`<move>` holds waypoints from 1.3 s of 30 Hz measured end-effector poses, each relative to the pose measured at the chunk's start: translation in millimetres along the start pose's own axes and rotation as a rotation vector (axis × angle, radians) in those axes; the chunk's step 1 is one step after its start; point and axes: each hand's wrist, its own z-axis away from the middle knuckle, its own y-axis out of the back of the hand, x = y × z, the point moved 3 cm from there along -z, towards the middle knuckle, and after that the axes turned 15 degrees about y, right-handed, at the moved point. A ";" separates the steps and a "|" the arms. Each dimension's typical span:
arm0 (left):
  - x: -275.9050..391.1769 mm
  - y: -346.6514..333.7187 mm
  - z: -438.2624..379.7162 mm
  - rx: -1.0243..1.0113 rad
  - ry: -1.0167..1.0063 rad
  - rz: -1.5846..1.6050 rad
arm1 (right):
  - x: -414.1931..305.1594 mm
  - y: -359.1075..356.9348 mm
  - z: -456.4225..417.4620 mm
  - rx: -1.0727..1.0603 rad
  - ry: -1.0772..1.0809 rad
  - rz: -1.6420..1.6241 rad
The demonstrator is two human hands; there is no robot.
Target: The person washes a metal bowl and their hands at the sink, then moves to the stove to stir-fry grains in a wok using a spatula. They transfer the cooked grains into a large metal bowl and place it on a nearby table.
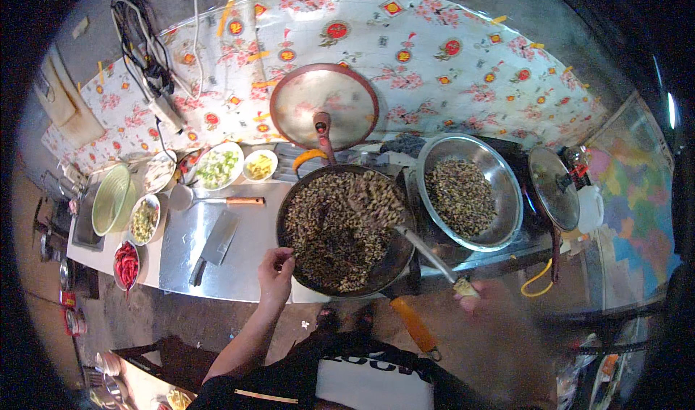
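Observation:
A wide dark wok (399,258) stands before me, filled with small speckled dark-and-pale pieces (320,220) that look like snails or small clams. My right hand (475,297), blurred, grips the end of a metal-handled spatula (426,250). More of the pieces are heaped over the spatula's head and hide it. At the wok's left rim is my left hand (276,271), its fingers curled; whether they pinch the rim I cannot tell. To the wok's right, a steel basin (502,192) holds more of the same pieces. The wok's orange handle (414,326) points towards me.
Left of the wok lie a cleaver (220,241) and a second spatula (217,200). Bowls of red chillies (126,266) and chopped greens (218,165) stand farther left, near a green basin (111,201). A large lid (326,103) leans behind; a lidded pan (553,190) stands right.

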 end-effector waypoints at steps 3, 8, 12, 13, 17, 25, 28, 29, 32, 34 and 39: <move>11.0 -7.9 2.4 -0.014 0.013 -0.031 | 4.0 22.2 20.4 0.188 0.016 -0.059; 6.0 -14.7 -0.6 -0.052 0.045 -0.014 | -5.9 70.6 48.5 0.447 -0.021 0.160; 5.7 -23.0 -1.3 -0.062 -0.017 -0.017 | 12.9 104.6 43.7 0.462 0.111 1.218; 5.8 -25.3 -1.5 -0.074 -0.006 -0.016 | 17.0 106.5 42.0 0.466 0.093 1.515; 11.4 -25.8 1.1 -0.094 0.032 -0.034 | 28.4 112.1 31.3 0.402 -0.117 1.828; 0.3 -4.8 -6.9 -0.034 0.007 -0.003 | -96.4 53.7 37.4 0.321 0.256 1.541; -7.6 4.2 -7.7 -0.016 0.045 0.040 | -126.7 12.9 -8.6 -0.045 0.215 1.360; -8.6 9.1 -7.0 -0.009 0.054 0.060 | -135.5 2.3 -25.2 -0.126 0.124 1.335; -0.7 10.0 -10.1 -0.021 0.047 0.062 | -127.7 -6.9 -52.4 -0.325 -0.138 1.248; -4.6 21.1 -11.7 0.018 0.077 0.088 | -104.1 -7.0 -68.9 -0.402 -0.182 1.030; -17.5 33.1 -13.4 0.042 0.098 0.071 | 16.4 -25.2 -95.7 -0.319 -0.048 0.440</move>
